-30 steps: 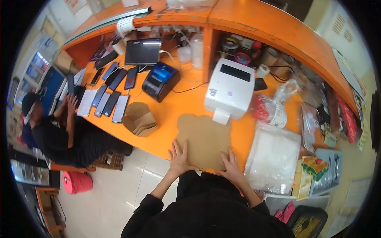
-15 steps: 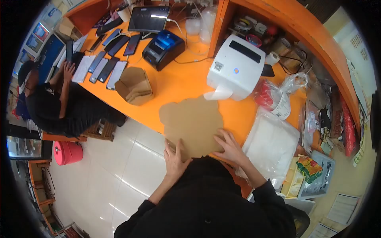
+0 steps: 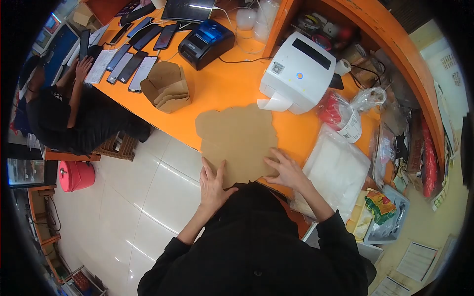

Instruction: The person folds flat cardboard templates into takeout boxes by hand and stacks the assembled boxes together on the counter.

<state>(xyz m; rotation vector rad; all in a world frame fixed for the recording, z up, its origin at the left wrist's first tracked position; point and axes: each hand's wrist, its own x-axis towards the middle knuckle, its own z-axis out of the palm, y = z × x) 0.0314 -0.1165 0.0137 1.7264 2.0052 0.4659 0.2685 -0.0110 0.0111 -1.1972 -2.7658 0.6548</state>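
A flat brown cardboard piece (image 3: 239, 140) with a scalloped outline lies on the orange tabletop against my body. My left hand (image 3: 213, 185) rests on its lower left edge, fingers stretched and apart. On the lower right edge lies my right hand (image 3: 286, 171), its fingers spread too. Neither hand is closed round the board. Beyond it to the left stands a folded open-topped cardboard box (image 3: 165, 89). A white label printer (image 3: 298, 71), with a blank label hanging from its front, is just past the board's far right corner.
Several phones (image 3: 132, 67) lie at the left beside a black receipt printer (image 3: 206, 44) and a tablet (image 3: 187, 9). A stack of clear plastic bags (image 3: 335, 170) and a plastic-wrapped red item (image 3: 340, 116) are at the right. A co-worker (image 3: 57, 108) sits at the left, holding a phone.
The whole view has shifted, so the table things sit a little higher in the picture. Both hands stay on the cardboard piece with almost the same finger pose.
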